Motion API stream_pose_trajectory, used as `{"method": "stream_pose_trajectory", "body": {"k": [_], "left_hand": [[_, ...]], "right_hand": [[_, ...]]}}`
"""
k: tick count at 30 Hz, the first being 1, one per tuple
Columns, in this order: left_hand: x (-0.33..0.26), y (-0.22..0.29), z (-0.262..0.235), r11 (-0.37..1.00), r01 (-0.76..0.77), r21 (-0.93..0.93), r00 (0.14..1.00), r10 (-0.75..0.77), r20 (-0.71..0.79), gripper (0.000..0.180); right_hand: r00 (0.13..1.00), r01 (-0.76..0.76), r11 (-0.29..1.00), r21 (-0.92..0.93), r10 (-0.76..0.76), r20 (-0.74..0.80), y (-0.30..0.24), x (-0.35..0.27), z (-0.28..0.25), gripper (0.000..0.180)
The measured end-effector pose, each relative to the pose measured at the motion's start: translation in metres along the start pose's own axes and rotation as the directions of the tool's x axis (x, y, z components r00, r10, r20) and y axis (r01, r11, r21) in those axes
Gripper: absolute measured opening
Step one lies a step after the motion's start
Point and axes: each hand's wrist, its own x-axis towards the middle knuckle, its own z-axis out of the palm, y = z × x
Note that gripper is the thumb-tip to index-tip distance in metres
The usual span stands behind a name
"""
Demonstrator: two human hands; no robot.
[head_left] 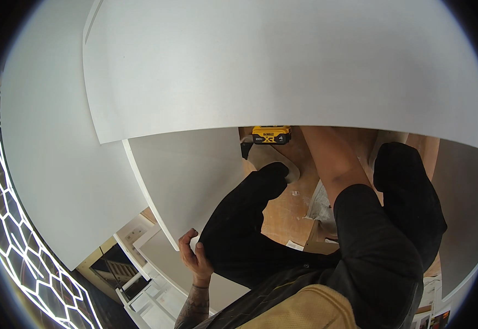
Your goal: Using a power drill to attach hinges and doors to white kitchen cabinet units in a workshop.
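My left hand (196,257) is beside my bent left knee, at the near end of a white panel's edge (150,194). Its fingers are loosely curled, with a gap between thumb and fingers, and nothing shows between them. My right forearm (332,156) reaches away between my legs and passes under a broad white panel (282,66). That panel hides the right hand completely. Left of the forearm, a yellow and black power-tool battery (272,135) pokes out from below the panel's edge; whatever it is fitted to is hidden.
White panels surround me, with an upright side panel (195,175) on the left and another (461,214) on the right. Below lies a wood-look floor (285,216) with a crumpled pale sheet (320,203). Glowing hexagon lights (28,247) and white shelving (154,299) appear at far left.
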Motion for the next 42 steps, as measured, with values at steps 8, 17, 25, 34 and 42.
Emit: {"method": "stream_pose_trajectory", "body": {"k": [8, 17, 25, 34, 42], "left_hand": [[0.004, 0.001, 0.0, 1.0, 0.004, -0.021, 1.0, -0.004, 0.004, 0.036], [0.002, -0.003, -0.002, 1.0, 0.004, -0.017, 1.0, -0.004, 0.006, 0.038], [0.003, -0.007, -0.002, 0.997, 0.039, -0.066, 0.999, -0.04, -0.01, 0.038], [0.001, -0.006, -0.001, 0.996, 0.07, -0.059, 0.997, -0.071, -0.005, 0.038], [0.001, -0.01, -0.002, 0.996, 0.06, -0.06, 0.998, -0.06, 0.008, 0.039]], "right_hand": [[1.0, 0.0, 1.0, 0.007, 0.0, -0.005, 0.0, 0.001, 0.0, 0.021], [1.0, 0.005, 1.0, 0.017, -0.005, -0.013, 0.003, 0.005, 0.005, 0.021], [1.0, 0.007, 1.0, 0.025, -0.006, -0.019, 0.003, 0.007, 0.009, 0.021], [1.0, 0.013, 0.999, 0.043, -0.012, -0.018, 0.004, 0.008, 0.01, 0.021], [1.0, 0.012, 0.999, 0.046, -0.011, -0.029, 0.007, 0.009, 0.011, 0.021]]}}
